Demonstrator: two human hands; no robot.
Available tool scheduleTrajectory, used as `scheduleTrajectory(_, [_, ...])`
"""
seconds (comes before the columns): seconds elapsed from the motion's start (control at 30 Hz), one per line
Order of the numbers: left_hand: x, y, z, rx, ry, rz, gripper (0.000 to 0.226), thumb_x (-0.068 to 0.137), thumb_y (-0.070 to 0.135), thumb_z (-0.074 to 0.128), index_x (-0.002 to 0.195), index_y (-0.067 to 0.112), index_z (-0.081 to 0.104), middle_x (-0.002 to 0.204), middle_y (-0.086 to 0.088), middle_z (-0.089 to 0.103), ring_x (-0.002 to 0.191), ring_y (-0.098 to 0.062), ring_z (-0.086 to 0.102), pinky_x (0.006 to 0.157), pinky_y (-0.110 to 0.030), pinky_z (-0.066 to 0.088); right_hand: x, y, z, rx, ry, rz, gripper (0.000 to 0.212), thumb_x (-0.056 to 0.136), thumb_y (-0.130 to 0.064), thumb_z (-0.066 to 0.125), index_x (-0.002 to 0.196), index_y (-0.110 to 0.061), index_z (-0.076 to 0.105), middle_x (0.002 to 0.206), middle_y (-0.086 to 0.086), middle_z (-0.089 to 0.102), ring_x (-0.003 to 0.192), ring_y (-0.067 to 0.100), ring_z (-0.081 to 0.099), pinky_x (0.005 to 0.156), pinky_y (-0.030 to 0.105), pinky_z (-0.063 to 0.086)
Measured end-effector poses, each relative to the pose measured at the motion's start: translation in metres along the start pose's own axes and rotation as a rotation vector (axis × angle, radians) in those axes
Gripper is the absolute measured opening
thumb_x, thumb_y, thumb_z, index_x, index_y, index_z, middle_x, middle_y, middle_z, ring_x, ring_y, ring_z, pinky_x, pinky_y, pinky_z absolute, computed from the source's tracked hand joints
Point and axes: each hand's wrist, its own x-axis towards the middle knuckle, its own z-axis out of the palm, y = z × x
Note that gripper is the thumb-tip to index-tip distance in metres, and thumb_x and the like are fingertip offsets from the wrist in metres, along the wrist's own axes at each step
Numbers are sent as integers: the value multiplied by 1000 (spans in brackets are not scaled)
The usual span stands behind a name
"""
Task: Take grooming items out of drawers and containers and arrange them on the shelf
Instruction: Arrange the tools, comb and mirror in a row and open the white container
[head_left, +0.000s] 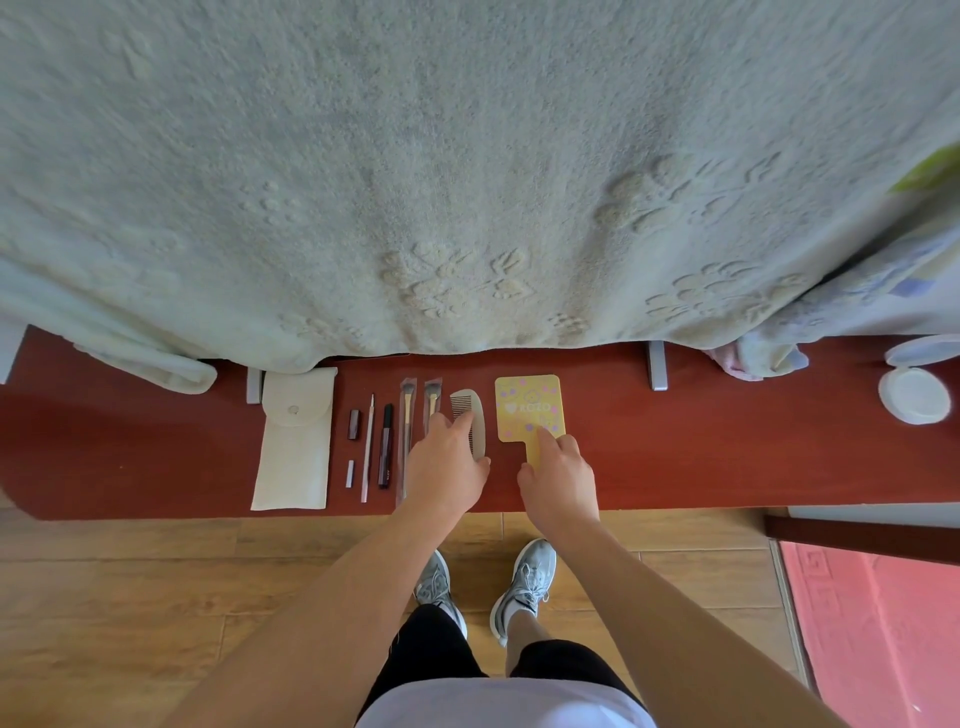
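On the dark red shelf (701, 447) grooming items lie in a row. From the left: a white snap pouch (293, 447), a small lipstick (354, 415), a thin stick tool (368, 452), a dark mascara tube (385, 447), two wrapped makeup brushes (406, 410), a cream comb (470, 415) and a yellow hand mirror (527, 408). My left hand (447, 462) rests on the comb, fingers touching its lower half. My right hand (558, 478) presses a forefinger on the mirror and covers its short handle.
A pale green blanket (467, 182) hangs over the bed behind the shelf, its hem touching the shelf's back edge. A round white open compact (914, 384) sits at the far right. Wooden floor and my shoes lie below; a pink mat (883, 639) is at the right.
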Motion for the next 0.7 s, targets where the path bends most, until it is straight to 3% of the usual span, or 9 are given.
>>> scheduleTrajectory(0.23, [-1,1,-2,2,-1,-2,67,87,43,71,145,24,42,123,-5,52,94,-26,68,71,-33,54,1,1,1,0,3,-1,49,94,-18,50,142,-18,42,117,9,51,93,29,58,72,32,44])
scheduleTrajectory(0.7, [-2,1,-3,-21,-5,2,68,87,43,72,145,24,42,124,-6,52,97,-26,68,75,-34,57,1,0,-1,12,2,8,50,95,-19,51,144,-19,40,120,8,51,97,29,59,77,33,48])
